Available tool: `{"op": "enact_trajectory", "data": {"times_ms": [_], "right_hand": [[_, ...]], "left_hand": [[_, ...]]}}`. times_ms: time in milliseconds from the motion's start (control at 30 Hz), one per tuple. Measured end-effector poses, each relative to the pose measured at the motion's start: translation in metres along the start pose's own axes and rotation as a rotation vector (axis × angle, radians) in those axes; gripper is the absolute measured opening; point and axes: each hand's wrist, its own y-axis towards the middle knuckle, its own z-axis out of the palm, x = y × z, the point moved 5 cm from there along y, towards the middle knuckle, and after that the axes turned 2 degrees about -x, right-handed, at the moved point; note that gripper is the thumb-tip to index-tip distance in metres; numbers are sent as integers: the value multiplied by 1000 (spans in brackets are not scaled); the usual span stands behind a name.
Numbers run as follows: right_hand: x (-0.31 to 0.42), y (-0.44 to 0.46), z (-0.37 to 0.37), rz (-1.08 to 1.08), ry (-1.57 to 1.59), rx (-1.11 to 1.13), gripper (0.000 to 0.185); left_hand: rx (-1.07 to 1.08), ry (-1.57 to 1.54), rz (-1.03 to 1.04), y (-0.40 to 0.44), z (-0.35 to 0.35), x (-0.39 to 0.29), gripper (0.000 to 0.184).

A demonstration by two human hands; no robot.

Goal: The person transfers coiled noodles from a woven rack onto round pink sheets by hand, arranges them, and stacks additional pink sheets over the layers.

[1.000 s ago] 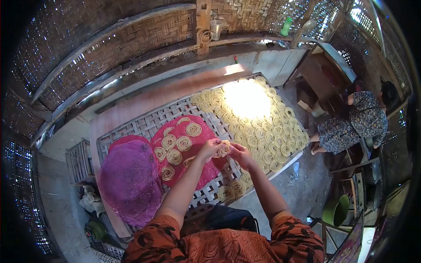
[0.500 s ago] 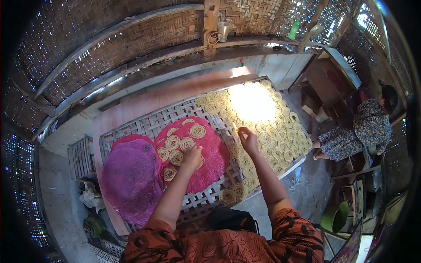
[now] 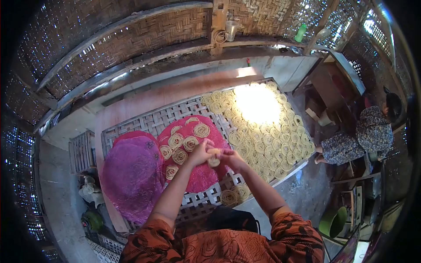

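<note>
Over the right part of a round pink sheet [image 3: 199, 179], my left hand [image 3: 201, 153] and my right hand [image 3: 233, 159] meet, both closed on one pale noodle coil [image 3: 213, 161]. Several loose noodle coils [image 3: 175, 140] lie on the pink sheet to the left of my hands. The sheet rests on a woven bamboo rack [image 3: 144, 123]. Rows of noodle coils [image 3: 263, 147] cover the rack's right part, with bright sunlight on the far ones. Two coils [image 3: 229, 197] sit at the rack's near edge.
Left of the pink sheet lies a purple round pile [image 3: 131, 175]. A person [image 3: 372, 133] in patterned clothes is at the far right. A green bucket [image 3: 333, 222] stands at the lower right, a wooden cabinet [image 3: 331, 83] beyond the rack. A cup [image 3: 231, 30] hangs on the woven wall.
Half a second ago my hands were apart, the left over the pink sheet and the right over the coil rows. Now they have come together around a coil. The view has shifted slightly.
</note>
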Motion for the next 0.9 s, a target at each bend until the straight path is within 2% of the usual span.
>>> {"op": "enact_trajectory", "data": {"times_ms": [33,67,133,167,200,267,300,333,367,400,433,467,533,600,633,667,733,767,800,833,867,900], "right_hand": [[1,7,-16,53,61,-102,26],[3,19,-32,53,57,-99,26],[23,42,-74,-180,-212,-316,24],[42,47,-84,-274,-468,-461,23],[60,50,-89,-367,-725,-603,23],[73,54,-91,-456,-837,-632,21],[76,61,-84,-523,-1156,-565,22],[70,73,-84,-586,-1474,-486,22],[38,95,-95,-752,-1705,-380,26],[37,89,-86,-761,-1701,-380,26],[45,77,-71,-797,-1599,-446,28],[49,72,-65,-829,-1498,-508,29],[55,73,-48,-772,-1379,-474,29],[50,77,-41,-306,-834,-407,28],[22,108,-57,-365,-617,-295,31],[30,105,-50,-367,-617,-292,31],[26,100,-39,-4,215,-223,30],[26,102,-33,153,385,-153,27],[29,98,-32,157,386,-151,27],[36,96,-38,89,316,-177,24],[38,95,-49,21,243,-203,21],[39,99,-67,-182,-177,-239,16]], "left_hand": [[-31,-32,39,7,-3,-6,46],[-35,-33,41,16,-7,-5,46],[-220,192,21,36,-28,9,55],[-427,556,132,40,-42,12,56],[-433,555,133,46,-47,23,56],[-656,854,55,50,-62,29,50],[-498,844,-128,58,-62,43,38],[-503,845,-127,61,-62,43,38],[-526,843,-105,61,-62,42,34],[-551,843,-83,60,-65,42,29],[-610,944,45,64,-64,48,22],[-617,946,46,69,-66,49,22],[-612,846,-104,76,-65,59,19],[-661,755,-34,76,-59,50,17],[-664,576,15,80,-55,50,18],[-664,399,65,82,-50,40,19],[-582,160,128,81,-25,14,21],[-467,60,252,82,-8,7,24],[-350,-44,372,81,6,1,28],[-264,-100,292,76,11,-8,30],[-268,-104,292,73,9,-11,30],[-328,16,279,68,2,-13,30]]}}
